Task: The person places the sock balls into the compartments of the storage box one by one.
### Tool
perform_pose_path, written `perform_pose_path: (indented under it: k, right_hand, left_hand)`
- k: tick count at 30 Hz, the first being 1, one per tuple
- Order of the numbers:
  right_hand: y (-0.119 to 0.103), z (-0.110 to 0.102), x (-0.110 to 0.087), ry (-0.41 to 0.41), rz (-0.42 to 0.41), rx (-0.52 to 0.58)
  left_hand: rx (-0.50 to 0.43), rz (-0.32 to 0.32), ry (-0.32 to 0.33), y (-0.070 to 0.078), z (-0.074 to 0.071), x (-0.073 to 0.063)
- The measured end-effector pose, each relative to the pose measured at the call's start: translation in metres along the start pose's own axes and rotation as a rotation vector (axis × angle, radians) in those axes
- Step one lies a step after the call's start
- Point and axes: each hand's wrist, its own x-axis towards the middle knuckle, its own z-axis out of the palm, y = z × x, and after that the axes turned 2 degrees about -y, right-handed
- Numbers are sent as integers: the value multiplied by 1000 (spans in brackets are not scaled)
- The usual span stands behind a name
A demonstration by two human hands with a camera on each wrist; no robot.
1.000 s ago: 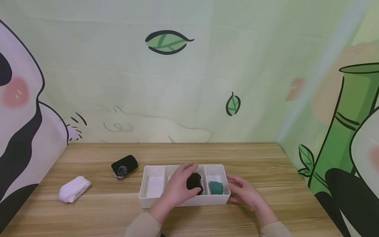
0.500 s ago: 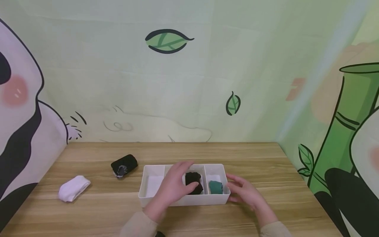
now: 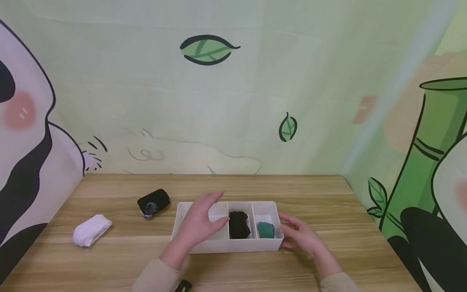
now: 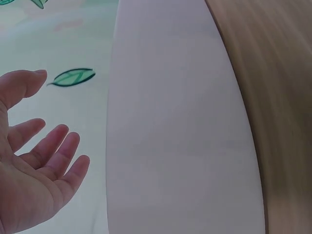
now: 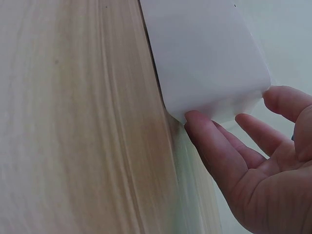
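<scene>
A white divided box (image 3: 251,245) stands on the wooden table. A rolled black sock (image 3: 239,225) lies in one compartment, and a smaller rolled teal sock (image 3: 266,230) in the rightmost one. My left hand (image 3: 195,221) is over the left part of the box, thumb and fingers spread apart, holding nothing. In the left wrist view, the left hand (image 4: 39,180) appears beside the box's white wall (image 4: 180,117), with relaxed fingers. My right hand (image 3: 303,239) rests its fingertips against the box's right end; in the right wrist view the fingers (image 5: 217,146) touch that end wall.
Left of the box, a rolled black sock with grey patterning (image 3: 153,203) and a rolled white sock (image 3: 91,230) lie on the table (image 3: 124,259). A small dark object (image 3: 183,286) shows beside the left sleeve. A printed cloth backdrop (image 3: 248,101) rises behind the table.
My left hand has moved left, away from the black sock in the box, with its thumb drawn off it. The right hand has stayed at the box's right end.
</scene>
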Motion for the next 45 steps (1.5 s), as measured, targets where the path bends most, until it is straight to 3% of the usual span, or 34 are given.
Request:
perform_pose_path:
  k: [12,16,25,33,45]
  right_hand:
    - [0,-1,1,4,0,1]
    - [0,0,0,-4,-1,7]
    - [1,0,0,2,7,12]
    - [-1,1,-2,-12,5,2]
    - [0,1,-1,-1,-1,5]
  left_hand:
    - [10,6,99,-22,-27,-1]
    - [47,-40,118,-25,-37,-3]
    - [82,-102,107,-41,-54,-7]
    - [144,-141,82,-64,-68,-12]
    - [164,-177,61,-102,-89,-22]
